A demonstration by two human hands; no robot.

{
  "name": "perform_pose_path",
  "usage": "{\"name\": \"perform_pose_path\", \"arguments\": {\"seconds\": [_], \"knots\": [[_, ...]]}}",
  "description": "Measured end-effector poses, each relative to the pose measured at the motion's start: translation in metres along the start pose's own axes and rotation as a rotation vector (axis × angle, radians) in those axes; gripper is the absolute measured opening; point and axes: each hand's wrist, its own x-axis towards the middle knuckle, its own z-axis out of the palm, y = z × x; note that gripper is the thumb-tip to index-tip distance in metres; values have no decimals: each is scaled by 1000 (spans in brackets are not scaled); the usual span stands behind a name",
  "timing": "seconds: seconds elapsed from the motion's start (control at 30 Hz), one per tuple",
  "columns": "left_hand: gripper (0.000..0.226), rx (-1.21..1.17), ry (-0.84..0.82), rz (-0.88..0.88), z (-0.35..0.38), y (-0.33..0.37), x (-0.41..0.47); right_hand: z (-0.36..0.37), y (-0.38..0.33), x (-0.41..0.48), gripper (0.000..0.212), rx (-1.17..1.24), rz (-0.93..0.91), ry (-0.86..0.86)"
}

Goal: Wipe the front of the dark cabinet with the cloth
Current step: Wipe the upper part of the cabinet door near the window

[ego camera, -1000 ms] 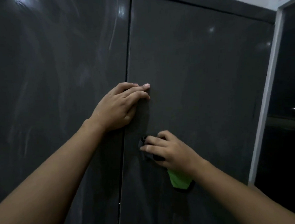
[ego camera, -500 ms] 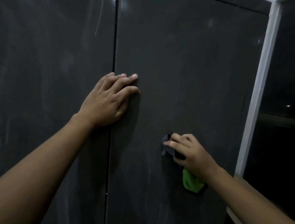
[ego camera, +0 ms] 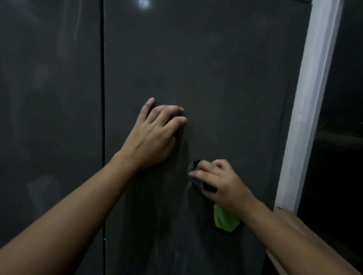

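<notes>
On the glossy, flat dark cabinet [ego camera: 214, 63] of two doors [ego camera: 40, 122], the left hand [ego camera: 155, 134] rests mid-frame with its fingers loose, while the right hand [ego camera: 222, 183], lower right, presses one soft, crumpled green-and-dark cloth [ego camera: 226, 220], its fingers clutching it.

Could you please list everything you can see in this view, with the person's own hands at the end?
dark cabinet: one, dark grey and glossy, fills most of the view; two door panels meet at a vertical seam left of centre.
cloth: one, green with a dark part, against the right door panel, mostly under the right hand.
frame: one, white, upright beside the cabinet's right edge.
window pane: one, dark, right of the frame.
ledge: one, brownish, bottom right at the frame's foot.
left hand: one, rests on the right door panel, up and left of the cloth.
right hand: one, grips the cloth against the panel.
</notes>
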Motion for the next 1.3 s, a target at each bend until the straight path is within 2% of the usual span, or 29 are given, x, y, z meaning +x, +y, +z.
{"name": "perform_pose_path", "arguments": {"seconds": [0.03, 0.1, 0.23, 0.3, 0.4, 0.5, 0.57, 0.63, 0.7, 0.77, 0.9, 0.97, 1.07, 1.2, 1.3], "knots": [[46, -42, 13, -8, 3, 6, 7, -1, 3, -4, 32, 20, -63, -42], [44, -185, 65, -39, 7, 12, 16, -6, 9, -4, 28, 39, -110, -14], [40, -448, 154, -101, 7, 7, 16, -15, 21, 25, 38, 32, 173, 264], [41, -453, 142, -80, 5, 7, 16, -11, 13, 41, 38, 23, 200, 302], [41, -404, 106, -79, 3, 9, 18, 9, -7, 46, 30, 28, -1, 225], [41, -237, 19, -55, 4, 12, 16, 36, -16, 19, 36, 44, -197, -15], [40, -113, -25, -34, 7, 14, 16, 42, -12, -4, 40, 47, -222, -122], [46, -10, -74, -30, 8, 18, 16, 33, -4, -21, 34, 76, -216, -103], [59, 82, -126, -48, 10, 27, 20, 13, 11, -31, 29, 85, -172, 21], [65, 146, -118, -41, 14, 41, 31, -14, 34, -36, 30, 26, -48, 146], [60, 188, -55, 30, 28, 69, 65, -66, 96, -39, 42, -94, 254, 289], [59, 216, -58, 22, 36, 74, 72, -80, 115, -44, 45, -118, 290, 291], [59, 268, -60, 2, 44, 76, 71, -77, 120, -61, 38, -138, 109, 224], [60, 262, -54, -5, 43, 76, 70, -60, 120, -102, 22, -94, -217, -4], [60, 271, -26, -12, 44, 78, 70, -63, 125, -114, 22, -72, -241, -30]]}}
